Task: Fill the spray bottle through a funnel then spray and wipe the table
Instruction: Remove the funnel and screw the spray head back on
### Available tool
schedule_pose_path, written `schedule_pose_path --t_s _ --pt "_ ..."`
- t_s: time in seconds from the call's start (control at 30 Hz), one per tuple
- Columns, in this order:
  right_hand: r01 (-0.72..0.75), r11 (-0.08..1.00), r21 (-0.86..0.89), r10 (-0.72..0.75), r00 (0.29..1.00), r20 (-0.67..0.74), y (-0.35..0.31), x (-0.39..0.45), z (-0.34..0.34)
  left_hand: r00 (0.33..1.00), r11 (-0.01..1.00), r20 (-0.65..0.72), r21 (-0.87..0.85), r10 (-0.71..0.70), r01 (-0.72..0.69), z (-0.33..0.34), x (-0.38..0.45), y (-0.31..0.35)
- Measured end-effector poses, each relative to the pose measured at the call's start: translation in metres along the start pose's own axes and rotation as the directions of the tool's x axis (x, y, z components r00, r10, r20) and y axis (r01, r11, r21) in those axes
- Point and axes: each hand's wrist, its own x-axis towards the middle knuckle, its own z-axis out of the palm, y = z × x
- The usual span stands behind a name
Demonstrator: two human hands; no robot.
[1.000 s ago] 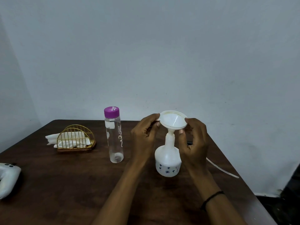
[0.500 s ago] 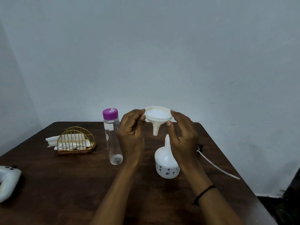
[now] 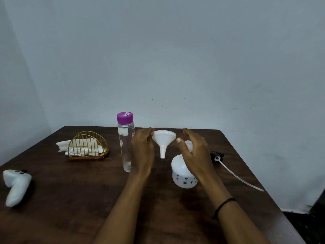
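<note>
A white funnel (image 3: 163,140) hangs upright between the two bottles, its spout pointing down close above the dark wooden table (image 3: 88,199). My left hand (image 3: 142,150) pinches the funnel's rim on its left side. My right hand (image 3: 195,152) is spread just right of the funnel, thumb near the rim but apart from it. The white spray bottle (image 3: 182,180) with blue flower prints stands uncapped behind my right hand, which hides part of its neck. A clear water bottle (image 3: 125,143) with a purple cap stands left of my left hand.
The black spray head (image 3: 217,154) with its long white tube (image 3: 237,176) lies on the table at the right. A gold wire holder with white napkins (image 3: 87,146) sits at the back left. A white controller (image 3: 15,185) lies near the left edge.
The funnel came up out of the spray bottle's neck, moved left and dropped lower between the bottles. My right hand has let go of its rim and opened.
</note>
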Motion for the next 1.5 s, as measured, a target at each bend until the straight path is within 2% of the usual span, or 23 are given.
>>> schedule_pose_path --t_s 0.17,0.47,0.63,0.83,0.93,1.03,1.13,1.2,1.3,1.4,1.5 --pt "-0.094 0.982 0.165 0.112 0.989 -0.101 0.004 -0.005 -0.007 0.99 0.993 0.11 0.086 -0.088 0.079 0.011 -0.009 -0.014" --pt "-0.137 0.968 0.208 0.167 0.977 -0.134 0.016 -0.007 -0.008 0.949 0.962 0.24 0.23 -0.203 0.147 0.017 -0.017 -0.027" --pt "-0.206 0.917 0.342 0.281 0.942 -0.186 0.022 -0.003 -0.011 0.947 0.959 0.254 0.251 -0.196 0.131 0.021 -0.019 -0.032" --pt "-0.247 0.912 0.326 0.336 0.908 -0.251 0.034 0.003 -0.02 0.933 0.956 0.278 0.243 -0.229 0.162 0.025 -0.021 -0.034" --pt "-0.289 0.93 0.227 0.35 0.885 -0.308 0.046 0.007 -0.029 0.935 0.961 0.284 0.235 -0.214 0.149 0.025 -0.023 -0.032" --pt "-0.356 0.931 -0.086 0.318 0.902 -0.293 0.066 0.01 -0.037 0.947 0.964 0.267 0.241 -0.179 0.114 0.025 -0.024 -0.031" --pt "-0.374 0.829 -0.415 0.334 0.927 -0.169 0.077 0.009 -0.038 0.95 0.957 0.261 0.273 -0.169 0.096 0.024 -0.022 -0.029" --pt "-0.373 0.747 -0.55 0.393 0.915 -0.087 0.078 0.007 -0.037 0.954 0.953 0.253 0.29 -0.162 0.085 0.024 -0.021 -0.025" --pt "-0.387 0.693 -0.608 0.472 0.881 -0.023 0.079 0.005 -0.034 0.977 0.971 0.197 0.238 -0.079 0.03 0.022 -0.018 -0.017" --pt "-0.386 0.668 -0.636 0.494 0.87 -0.01 0.083 0.004 -0.031 0.988 0.994 0.137 0.073 0.075 -0.086 0.018 -0.015 -0.005" --pt "-0.4 0.669 -0.626 0.502 0.865 -0.016 0.09 0.005 -0.028 0.967 0.982 0.174 -0.084 0.184 -0.172 0.015 -0.017 0.005"
